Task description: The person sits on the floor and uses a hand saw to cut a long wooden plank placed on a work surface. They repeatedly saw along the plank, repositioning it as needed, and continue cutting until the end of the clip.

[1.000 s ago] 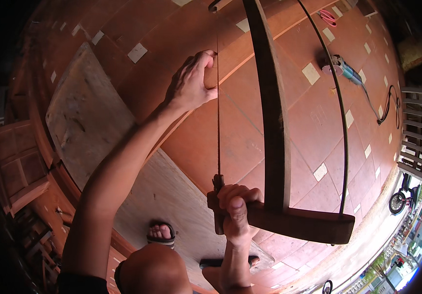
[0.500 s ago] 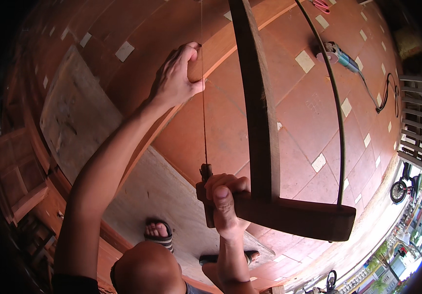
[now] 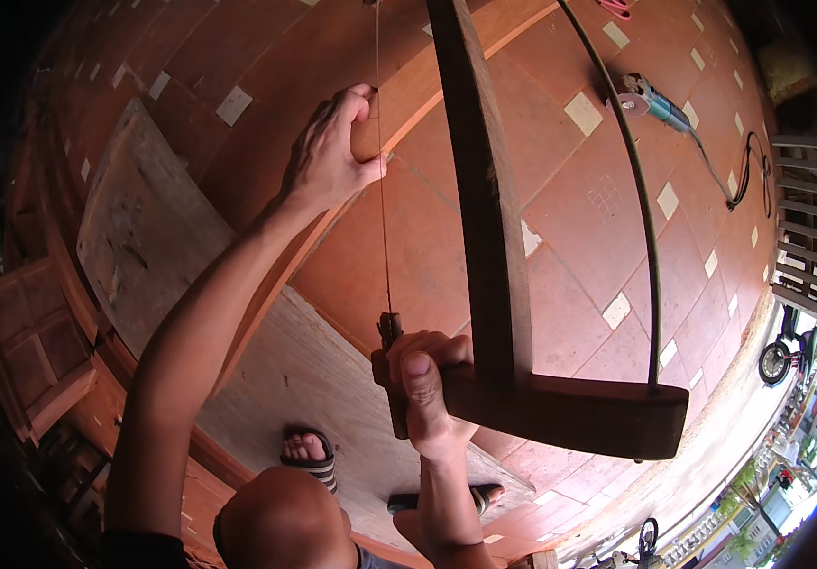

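A wooden frame saw is in my right hand [image 3: 427, 379], its fingers closed round the handle end at the lower middle. The saw's dark wooden stretcher [image 3: 486, 180] and end arm [image 3: 579, 414] show, with a thin blade [image 3: 383, 218] running up on the left and a tension rod [image 3: 643, 199] on the right. My left hand [image 3: 328, 156] is clamped over the edge of a long, reddish wooden beam [image 3: 413, 95]. Blade and beam cross right beside the left thumb and fingertips. Whether the blade has cut into the wood, I cannot tell.
A weathered board [image 3: 157, 204] lies under the beam on the tiled floor [image 3: 579, 256]. An angle grinder [image 3: 653, 102] with its cord rests at upper right, near pink-handled scissors [image 3: 615, 8]. Wooden furniture [image 3: 43, 351] stands left. My sandaled foot [image 3: 309, 450] is below.
The saw has shifted slightly left, and a bit of its far end now shows at the top edge. My left hand keeps its hold on the beam. The view has moved a little.
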`<state>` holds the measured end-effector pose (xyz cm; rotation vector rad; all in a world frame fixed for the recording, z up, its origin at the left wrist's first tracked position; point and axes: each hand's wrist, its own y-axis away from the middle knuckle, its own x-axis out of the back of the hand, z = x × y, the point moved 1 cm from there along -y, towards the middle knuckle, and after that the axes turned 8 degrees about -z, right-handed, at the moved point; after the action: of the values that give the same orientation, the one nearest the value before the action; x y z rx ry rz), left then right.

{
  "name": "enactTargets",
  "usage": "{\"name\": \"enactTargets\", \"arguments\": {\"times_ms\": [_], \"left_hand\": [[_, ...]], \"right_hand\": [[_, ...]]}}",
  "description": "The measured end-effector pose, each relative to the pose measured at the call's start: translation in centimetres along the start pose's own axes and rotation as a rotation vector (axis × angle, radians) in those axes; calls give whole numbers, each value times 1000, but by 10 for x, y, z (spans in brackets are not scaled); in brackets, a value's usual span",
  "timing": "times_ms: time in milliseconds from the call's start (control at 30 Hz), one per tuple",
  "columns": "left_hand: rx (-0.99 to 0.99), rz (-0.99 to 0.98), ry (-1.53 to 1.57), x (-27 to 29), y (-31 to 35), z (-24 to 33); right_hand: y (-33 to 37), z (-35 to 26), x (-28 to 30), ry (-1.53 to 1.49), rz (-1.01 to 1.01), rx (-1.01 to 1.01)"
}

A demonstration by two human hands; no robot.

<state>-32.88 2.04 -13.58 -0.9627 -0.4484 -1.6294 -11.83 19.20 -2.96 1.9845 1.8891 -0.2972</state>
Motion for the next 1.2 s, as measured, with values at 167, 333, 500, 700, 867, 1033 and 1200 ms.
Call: {"name": "enactTargets", "arguments": {"times_ms": [167, 333, 500, 700, 867, 1033, 1200], "left_hand": [[-15, 17, 29, -1, -2, 0], [19, 8, 29, 3, 2, -2], [-1, 23, 38, -1, 2, -5], [138, -36, 31, 9, 2, 10], [537, -252, -257, 9, -1, 34], [571, -354, -270, 14, 1, 29], [579, -335, -232, 15, 4, 23]], "right_hand": [[-12, 0, 3, 6, 31, -92], [25, -15, 0, -102, 11, -29], [-25, 0, -10, -21, 99, -90], [-62, 5, -17, 21, 134, -38], [-68, -7, -19, -48, 140, -3], [-55, -27, -30, -26, 161, -122], [40, -57, -14, 60, 41, -78]]}}
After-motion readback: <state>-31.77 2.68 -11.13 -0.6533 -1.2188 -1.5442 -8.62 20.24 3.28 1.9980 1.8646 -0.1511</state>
